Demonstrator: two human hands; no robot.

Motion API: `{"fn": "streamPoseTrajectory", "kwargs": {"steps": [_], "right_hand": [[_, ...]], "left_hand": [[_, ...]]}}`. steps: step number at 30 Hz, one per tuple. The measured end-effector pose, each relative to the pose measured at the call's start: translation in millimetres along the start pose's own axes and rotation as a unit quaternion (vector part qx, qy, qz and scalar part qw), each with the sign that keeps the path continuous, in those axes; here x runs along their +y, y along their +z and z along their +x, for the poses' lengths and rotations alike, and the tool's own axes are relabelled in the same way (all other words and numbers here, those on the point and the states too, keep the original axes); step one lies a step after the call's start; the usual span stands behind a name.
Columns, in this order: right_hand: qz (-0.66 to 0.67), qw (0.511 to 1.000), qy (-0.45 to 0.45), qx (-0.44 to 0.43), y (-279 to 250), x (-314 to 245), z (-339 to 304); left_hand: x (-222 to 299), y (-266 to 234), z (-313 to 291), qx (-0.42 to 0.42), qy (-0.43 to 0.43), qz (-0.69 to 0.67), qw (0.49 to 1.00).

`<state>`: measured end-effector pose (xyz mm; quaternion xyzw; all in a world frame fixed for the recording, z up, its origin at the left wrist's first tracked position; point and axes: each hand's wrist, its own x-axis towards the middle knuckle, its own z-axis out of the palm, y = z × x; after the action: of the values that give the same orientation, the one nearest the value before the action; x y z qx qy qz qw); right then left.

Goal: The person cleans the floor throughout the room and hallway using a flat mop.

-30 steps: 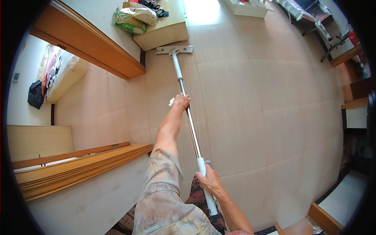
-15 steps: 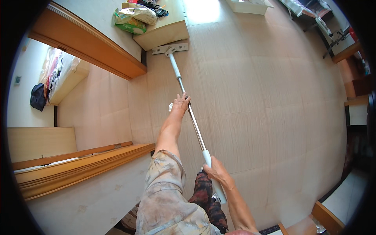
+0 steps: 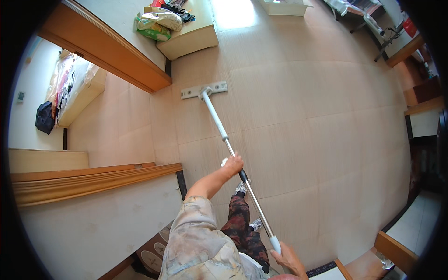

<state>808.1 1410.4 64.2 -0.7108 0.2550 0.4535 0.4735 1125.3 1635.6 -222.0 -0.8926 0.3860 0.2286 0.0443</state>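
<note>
A flat mop (image 3: 217, 116) with a white and silver pole slants across the floor from upper left to lower right. Its pale rectangular head (image 3: 191, 93) lies flat on the floor, apart from the low cabinet beyond it. My left hand (image 3: 234, 164) is wrapped round the middle of the pole, just above a black collar. Beside that hand shows a small white thing, too small to name. At the lower end, my right hand (image 3: 288, 259) grips the white handle close to my body.
A low cabinet (image 3: 189, 44) bearing plastic bags stands at the upper left. A wooden door frame (image 3: 107, 49) and a wall end (image 3: 179, 182) border the doorway on the left. Light floor tiles (image 3: 298, 140) spread to the right. My shoes (image 3: 241, 188) are beside the pole.
The mop head has been drawn back from the cabinet's foot toward me. Both hands have come nearer my body with the pole, and my left elbow is more bent.
</note>
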Motion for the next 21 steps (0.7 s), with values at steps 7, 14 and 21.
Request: {"fn": "streamPoseTrajectory", "kwargs": {"steps": [7,14,21], "right_hand": [[-0.106,0.977,0.133,0.127,43,156,-163],[-0.176,0.915,0.350,0.099,68,278,-346],[-0.225,0.883,0.372,0.176,106,391,-422]], "left_hand": [[218,28,-88,-0.122,0.224,-0.001,0.967],[444,26,-194,-0.146,0.344,-0.102,0.922],[508,12,-245,-0.154,0.424,-0.138,0.882]]}}
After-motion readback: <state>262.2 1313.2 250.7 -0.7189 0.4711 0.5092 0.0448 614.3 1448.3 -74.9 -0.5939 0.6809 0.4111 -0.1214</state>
